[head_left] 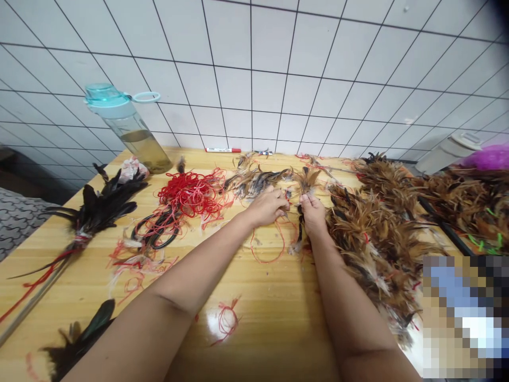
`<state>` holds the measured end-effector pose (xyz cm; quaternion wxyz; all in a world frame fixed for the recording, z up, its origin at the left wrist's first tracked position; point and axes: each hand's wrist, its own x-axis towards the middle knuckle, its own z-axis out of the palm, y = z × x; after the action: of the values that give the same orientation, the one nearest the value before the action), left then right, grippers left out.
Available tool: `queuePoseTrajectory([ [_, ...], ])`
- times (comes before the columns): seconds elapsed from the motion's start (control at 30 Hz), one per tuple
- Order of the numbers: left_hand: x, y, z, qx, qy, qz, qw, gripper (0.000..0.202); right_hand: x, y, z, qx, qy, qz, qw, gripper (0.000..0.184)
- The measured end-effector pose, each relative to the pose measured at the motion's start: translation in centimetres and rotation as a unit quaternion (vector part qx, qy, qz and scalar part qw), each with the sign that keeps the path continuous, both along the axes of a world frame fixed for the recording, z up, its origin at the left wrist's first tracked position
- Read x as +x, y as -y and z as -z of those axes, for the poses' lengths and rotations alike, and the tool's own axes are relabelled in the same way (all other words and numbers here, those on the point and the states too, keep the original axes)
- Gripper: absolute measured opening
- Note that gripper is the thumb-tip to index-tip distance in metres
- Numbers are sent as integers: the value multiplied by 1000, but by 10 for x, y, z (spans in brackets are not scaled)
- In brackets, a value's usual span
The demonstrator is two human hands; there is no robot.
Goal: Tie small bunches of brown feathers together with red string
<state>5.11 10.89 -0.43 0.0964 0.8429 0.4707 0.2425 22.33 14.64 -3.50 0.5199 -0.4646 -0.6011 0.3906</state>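
Note:
My right hand point(313, 213) is closed round the base of a small bunch of brown feathers point(308, 180), whose tips fan upward. Beside it, my left hand point(269, 207) has its fingers bent together near the tabletop; what they pinch, if anything, is too small to make out. A thin loop of red string point(260, 262) lies on the wood just below the left hand. Behind the hands is a loose pile of dark and brown feathers point(254, 183). To the left sits a tangled heap of red string point(191, 193).
A water bottle point(139, 138) stands at the back left, near a black feather duster point(107, 204). A red-capped marker point(222, 150) lies by the tiled wall. Heaps of brown feathers point(374, 228) cover the right side. A white cup point(447, 151) is farther right.

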Motion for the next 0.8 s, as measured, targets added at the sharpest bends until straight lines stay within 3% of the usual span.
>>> queuePoseTrajectory([
  [0.2, 5, 0, -2, 35, 4, -10, 999, 11, 0, 3, -1, -36, -22, -4, 999, 36],
  [0.33, 1, -1, -6, 55, 36, -40, 997, 14, 1, 4, 0, 11, 36, -15, 999, 30],
  [0.5, -3, -1, -7, 73, 36, -31, 996, 13, 2, 3, 1, 76, 143, -20, 987, 24],
  [0.8, -4, 1, -13, 91, -9, -42, 995, 17, 2, 2, 0, 97, 208, -6, 973, 23],
])
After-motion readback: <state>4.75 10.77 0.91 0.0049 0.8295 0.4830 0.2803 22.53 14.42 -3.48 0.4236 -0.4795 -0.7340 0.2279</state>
